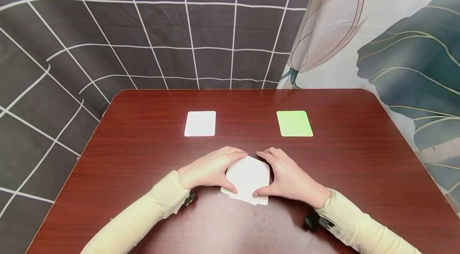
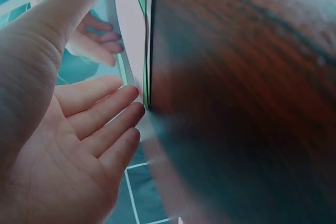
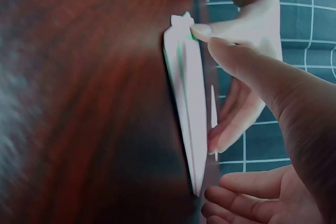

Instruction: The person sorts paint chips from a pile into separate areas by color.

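A small stack of white cards [image 1: 248,178] lies flat on the dark red table [image 1: 143,146], slightly fanned, near the front middle. My left hand [image 1: 212,168] frames its left side, fingers along the far edge and thumb at the near corner. My right hand [image 1: 289,178] mirrors it on the right side. In the left wrist view the stack's edge [image 2: 137,24] shows green lines, and my left fingertips [image 2: 131,111] touch it with fairly straight fingers. In the right wrist view the stack [image 3: 186,103] is seen edge-on, with my right thumb [image 3: 247,66] reaching to its corner.
Farther back lie a single white card [image 1: 200,124] at the left and a light green card [image 1: 294,123] at the right, both flat. A dark grid-patterned cloth [image 1: 161,26] and a leaf-print cloth [image 1: 395,46] hang behind the table.
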Available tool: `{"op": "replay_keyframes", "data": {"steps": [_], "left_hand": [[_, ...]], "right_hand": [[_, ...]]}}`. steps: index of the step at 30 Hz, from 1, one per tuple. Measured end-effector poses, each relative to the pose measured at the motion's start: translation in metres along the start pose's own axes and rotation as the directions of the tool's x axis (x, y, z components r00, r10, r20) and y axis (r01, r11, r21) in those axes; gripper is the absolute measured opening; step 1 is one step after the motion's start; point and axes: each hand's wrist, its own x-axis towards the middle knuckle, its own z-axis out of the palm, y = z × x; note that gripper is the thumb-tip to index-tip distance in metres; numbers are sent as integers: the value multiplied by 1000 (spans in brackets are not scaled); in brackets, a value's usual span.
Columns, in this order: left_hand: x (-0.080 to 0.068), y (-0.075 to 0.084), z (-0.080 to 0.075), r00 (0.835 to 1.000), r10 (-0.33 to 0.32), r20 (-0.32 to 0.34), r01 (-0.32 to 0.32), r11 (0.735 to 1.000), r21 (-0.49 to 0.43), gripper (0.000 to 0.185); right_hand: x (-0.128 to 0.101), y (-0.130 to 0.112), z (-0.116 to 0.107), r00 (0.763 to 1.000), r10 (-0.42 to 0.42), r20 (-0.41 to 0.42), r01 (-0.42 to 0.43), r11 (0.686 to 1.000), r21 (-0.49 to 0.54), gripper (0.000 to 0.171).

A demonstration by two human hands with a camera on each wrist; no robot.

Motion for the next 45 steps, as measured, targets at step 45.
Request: {"op": "replay_keyframes", "data": {"steps": [45], "left_hand": [[-4, -17, -25, 984, -20, -174, 33, 997, 71, 96]], "right_hand": [[43, 1, -16, 997, -76, 30, 75, 996, 52, 96]]}}
